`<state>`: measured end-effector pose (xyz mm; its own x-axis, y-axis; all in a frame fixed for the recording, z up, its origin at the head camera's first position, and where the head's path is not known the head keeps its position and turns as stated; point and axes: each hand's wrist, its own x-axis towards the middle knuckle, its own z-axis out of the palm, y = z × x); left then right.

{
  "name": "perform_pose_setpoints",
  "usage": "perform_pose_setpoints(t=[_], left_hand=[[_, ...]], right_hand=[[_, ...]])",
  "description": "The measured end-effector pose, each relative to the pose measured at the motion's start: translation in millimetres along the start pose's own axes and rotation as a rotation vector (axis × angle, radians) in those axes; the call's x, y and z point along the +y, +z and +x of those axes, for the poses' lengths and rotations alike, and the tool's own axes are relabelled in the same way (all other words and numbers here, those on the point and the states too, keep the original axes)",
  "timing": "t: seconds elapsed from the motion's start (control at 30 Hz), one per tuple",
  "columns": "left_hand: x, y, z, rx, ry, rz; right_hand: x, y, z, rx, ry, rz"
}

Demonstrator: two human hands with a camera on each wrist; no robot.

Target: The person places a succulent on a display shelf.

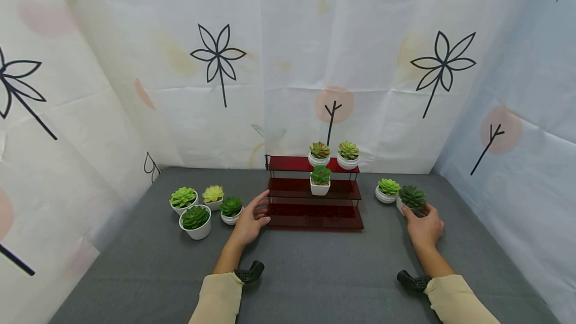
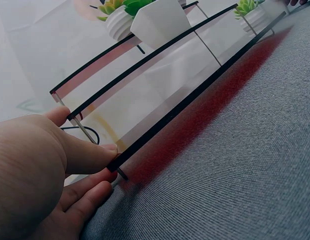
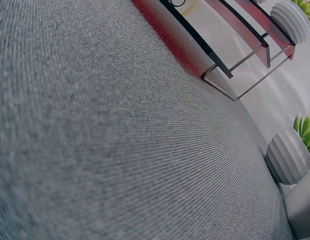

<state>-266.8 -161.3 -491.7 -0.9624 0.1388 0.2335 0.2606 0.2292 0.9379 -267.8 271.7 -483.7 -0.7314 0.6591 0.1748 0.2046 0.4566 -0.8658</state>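
The left hand (image 1: 251, 218) pinches the rack (image 1: 315, 221) at its lower left corner; a light hold should steady it. Right of the rack, the right hand (image 1: 424, 226) clasps the dark plant (image 1: 412, 197); gripping low should spare leaves and the neighbouring pale plant (image 1: 388, 187).

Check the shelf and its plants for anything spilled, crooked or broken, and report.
Nothing stands out: the red shelf stands upright, its three potted plants sit upright, and no spill shows on the gray table.
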Motion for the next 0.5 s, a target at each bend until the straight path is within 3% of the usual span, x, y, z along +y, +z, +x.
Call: perform_pose_setpoints(t=[0.37, 0.5], left_hand=[[-1.2, 0.3, 0.2, -0.003, 0.001, -0.006], [8.1, -0.2, -2.3, -0.015, 0.005, -0.023]], right_hand=[[-2.6, -4.3, -4.9, 0.025, 0.014, 0.029], [-5.4, -6.7, -7.0, 0.027, 0.01, 0.043]])
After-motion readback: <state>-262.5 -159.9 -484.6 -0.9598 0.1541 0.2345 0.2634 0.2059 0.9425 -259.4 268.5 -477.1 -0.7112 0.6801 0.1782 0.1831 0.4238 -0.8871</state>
